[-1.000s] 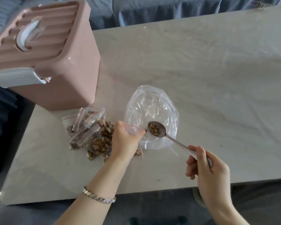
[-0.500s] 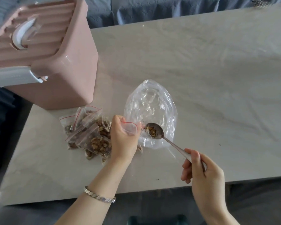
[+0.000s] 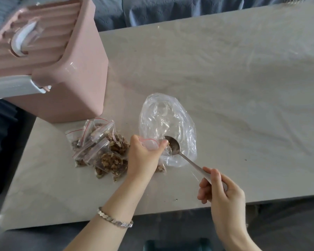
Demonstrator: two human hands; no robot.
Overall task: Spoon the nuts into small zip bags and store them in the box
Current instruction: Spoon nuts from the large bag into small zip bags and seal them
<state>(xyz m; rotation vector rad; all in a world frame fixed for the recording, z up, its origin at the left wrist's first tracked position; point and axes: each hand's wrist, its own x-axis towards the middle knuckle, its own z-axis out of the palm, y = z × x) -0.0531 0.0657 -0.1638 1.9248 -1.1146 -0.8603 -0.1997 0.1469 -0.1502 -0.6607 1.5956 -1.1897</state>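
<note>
Right now, from the head camera, the only view I have, the left hand grips a small clear zip bag with a red seal line. Its fingers are curled round the bag, and the bag's mouth is turned toward the right. The right hand is closed on the handle end of a long silver metal spoon.

The spoon's long axis runs from that hand at lower right up and to the left. Its bowl touches the small bag's mouth, with a few brown nut pieces at the tip, so I judge this to be the tipping-in step. Bowl and bag mouth sit over the near part of a large crumpled clear plastic bag, which looks almost empty.

Just left of the left hand a heap of filled small zip bags lies on the pale marble-look table. Beyond the heap, at the table's far left, stands the pink plastic box with a ribbed lid and white latch, lid on. The box therefore lies up and left of the held bag, and I judge the left hand the nearer one for carrying it there.
</note>
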